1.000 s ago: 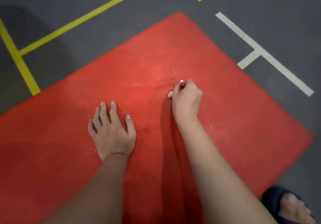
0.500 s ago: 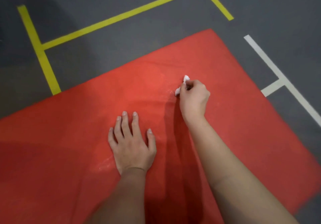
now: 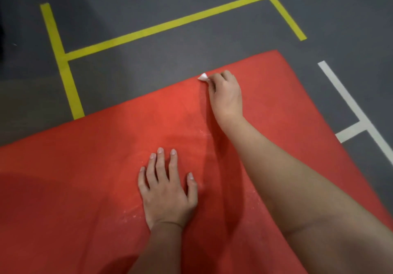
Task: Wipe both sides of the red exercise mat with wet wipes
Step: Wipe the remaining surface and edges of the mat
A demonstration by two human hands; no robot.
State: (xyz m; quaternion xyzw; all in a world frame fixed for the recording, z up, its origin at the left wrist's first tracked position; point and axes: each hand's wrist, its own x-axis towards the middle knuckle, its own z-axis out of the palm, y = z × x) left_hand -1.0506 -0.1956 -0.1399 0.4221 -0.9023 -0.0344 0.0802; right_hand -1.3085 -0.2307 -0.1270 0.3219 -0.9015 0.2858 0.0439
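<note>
The red exercise mat [image 3: 106,178] lies flat on the floor and fills the lower part of the head view. My right hand [image 3: 226,95] reaches to the mat's far edge with fingers curled round a small white wet wipe [image 3: 203,77], whose tip pokes out at the mat's rim. My left hand [image 3: 167,190] lies flat on the mat nearer to me, palm down and fingers spread. Faint pale streaks and specks show on the mat between the two hands.
Dark grey floor [image 3: 148,69] surrounds the mat, marked with yellow tape lines [image 3: 161,27] beyond the far edge and white tape lines [image 3: 357,114] to the right. A dark shadow covers the upper left corner.
My right hand has slid the wipe away from me, from the middle of the mat to its far edge. The camera view has shifted forward. My left hand stays pressed on the mat.
</note>
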